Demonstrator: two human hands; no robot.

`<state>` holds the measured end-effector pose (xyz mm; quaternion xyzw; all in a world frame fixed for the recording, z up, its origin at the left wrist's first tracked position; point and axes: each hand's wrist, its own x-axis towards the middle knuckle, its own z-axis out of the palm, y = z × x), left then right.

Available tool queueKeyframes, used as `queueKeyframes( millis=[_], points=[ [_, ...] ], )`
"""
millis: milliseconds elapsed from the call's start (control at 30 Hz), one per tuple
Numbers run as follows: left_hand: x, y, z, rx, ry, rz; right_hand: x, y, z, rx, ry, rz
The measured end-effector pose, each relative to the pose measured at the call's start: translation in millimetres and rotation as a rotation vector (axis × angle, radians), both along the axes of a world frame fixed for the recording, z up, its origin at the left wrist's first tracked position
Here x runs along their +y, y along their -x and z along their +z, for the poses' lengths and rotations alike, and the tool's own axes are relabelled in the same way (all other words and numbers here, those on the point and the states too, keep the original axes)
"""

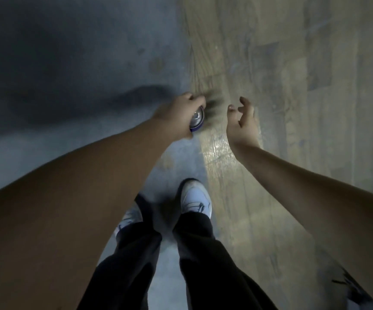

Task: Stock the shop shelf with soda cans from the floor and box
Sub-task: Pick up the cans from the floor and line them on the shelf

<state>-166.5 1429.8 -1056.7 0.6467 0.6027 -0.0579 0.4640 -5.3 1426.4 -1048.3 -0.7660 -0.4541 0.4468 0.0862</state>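
Observation:
My left hand (pixel 179 113) grips a soda can (pixel 196 120) with a silver top and a blue body, held out in front of me above the floor. Fingers wrap its side, so only the top and a strip of blue show. My right hand (pixel 242 121) hangs beside it to the right, fingers spread and curled, holding nothing. No shelf and no box are in view. The picture is blurred.
I look straight down at the floor: grey concrete (pixel 73 90) on the left, wood-pattern boards (pixel 293 86) on the right. My two feet in white shoes (pixel 195 198) and dark trousers stand at the seam between them.

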Motion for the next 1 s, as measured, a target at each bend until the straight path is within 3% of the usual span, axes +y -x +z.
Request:
queueKeyframes(
  millis=[233,500,867,1000],
  points=[
    [15.3,69.3,154.4,-0.117,0.025,0.105,25.4,39.6,140.5,0.075,-0.063,0.142],
    [46.5,149.6,424.7,-0.114,-0.086,0.29,70.0,127.6,374.8,0.252,-0.284,0.282],
    [46.6,216.9,832.3,0.092,-0.247,0.086,131.8,171.0,721.1,0.443,-0.556,0.621],
    [44.5,220.0,952.3,0.195,-0.344,0.021,160.0,180.6,834.2,0.49,-0.433,0.885]
  ],
)
